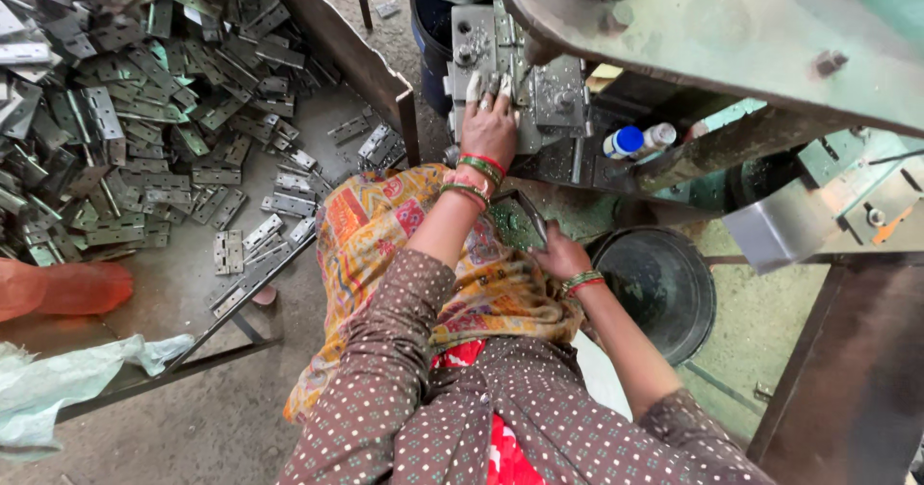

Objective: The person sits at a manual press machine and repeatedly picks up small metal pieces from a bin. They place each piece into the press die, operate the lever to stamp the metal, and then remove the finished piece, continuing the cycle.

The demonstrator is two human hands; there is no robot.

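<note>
You're in a metal workshop: a heavy green press machine (731, 33) looms ahead, with a tray (173, 283) heaped with steel hinges (144, 129) to its left.

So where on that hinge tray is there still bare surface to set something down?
Bare metal shows along the tray's near part, between the loose hinges and the orange bag. Its far left is heaped with hinges. The press bed under the left hand is crowded; the right hand sits beside the black bucket.

left hand (489, 124) extended flat, right hand (561, 257) curled
</note>
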